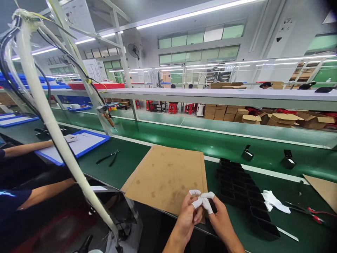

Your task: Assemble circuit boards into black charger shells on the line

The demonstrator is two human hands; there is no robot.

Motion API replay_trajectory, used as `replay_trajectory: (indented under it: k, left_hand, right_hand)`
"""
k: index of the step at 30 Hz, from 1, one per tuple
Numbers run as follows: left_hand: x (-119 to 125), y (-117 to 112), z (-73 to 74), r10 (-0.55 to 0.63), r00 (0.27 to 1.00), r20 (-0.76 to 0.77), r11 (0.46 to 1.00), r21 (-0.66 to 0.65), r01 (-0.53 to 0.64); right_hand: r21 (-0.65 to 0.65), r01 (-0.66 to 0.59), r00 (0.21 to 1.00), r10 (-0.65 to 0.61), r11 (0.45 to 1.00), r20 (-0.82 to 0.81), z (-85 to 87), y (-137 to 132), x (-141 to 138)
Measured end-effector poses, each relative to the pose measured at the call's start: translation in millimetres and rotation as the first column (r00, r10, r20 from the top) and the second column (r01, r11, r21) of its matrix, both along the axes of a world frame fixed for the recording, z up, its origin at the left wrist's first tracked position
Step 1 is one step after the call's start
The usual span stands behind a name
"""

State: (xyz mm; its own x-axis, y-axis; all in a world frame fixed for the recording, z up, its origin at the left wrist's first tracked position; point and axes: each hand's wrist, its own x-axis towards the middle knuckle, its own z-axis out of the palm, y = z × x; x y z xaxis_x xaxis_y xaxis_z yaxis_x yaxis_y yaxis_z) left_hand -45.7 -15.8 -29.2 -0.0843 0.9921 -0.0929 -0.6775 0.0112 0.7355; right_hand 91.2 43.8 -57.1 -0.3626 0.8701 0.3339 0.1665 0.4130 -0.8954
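Note:
My left hand [187, 214] and my right hand [218, 211] meet fingertip to fingertip over the near edge of a brown cardboard sheet [168, 175]. White finger cots cover several of my fingertips. Both hands are closed in a pinch; anything between the fingers is hidden or too small to make out. Just right of my right hand stands a cluster of black open-topped boxes [237, 186]. Beyond them lie a crumpled white cloth [276, 202] and red-handled pliers [310, 212].
A conveyor belt [163, 135] runs behind the bench, carrying two small black parts [247, 154]. Left of the cardboard are black pliers [108, 158], a blue-rimmed tray [89, 147] and a co-worker's arm [50, 193]. A pale hose-wrapped pole [60, 144] rises at the left. A screwdriver [108, 117] hangs above the belt.

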Motion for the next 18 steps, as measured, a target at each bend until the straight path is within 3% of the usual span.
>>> replay_trajectory:
  k: [7,10,18]
  left_hand:
    - [3,1,11.7,-0.083,0.989,-0.126,0.996,0.022,0.087]
    - [2,2,14.4,-0.088,0.986,-0.143,0.996,0.012,0.090]
    - [8,12,-1.4,0.178,0.975,0.129,0.984,-0.007,-0.179]
  right_hand:
    - [0.082,0.028,1.000,-0.028,0.996,-0.010,-24.3,7,4]
    - [0.083,0.030,1.000,-0.031,0.996,0.001,-25.7,7,4]
    - [0.060,-0.002,0.997,-0.002,0.998,0.074,-4.2,0,-1]
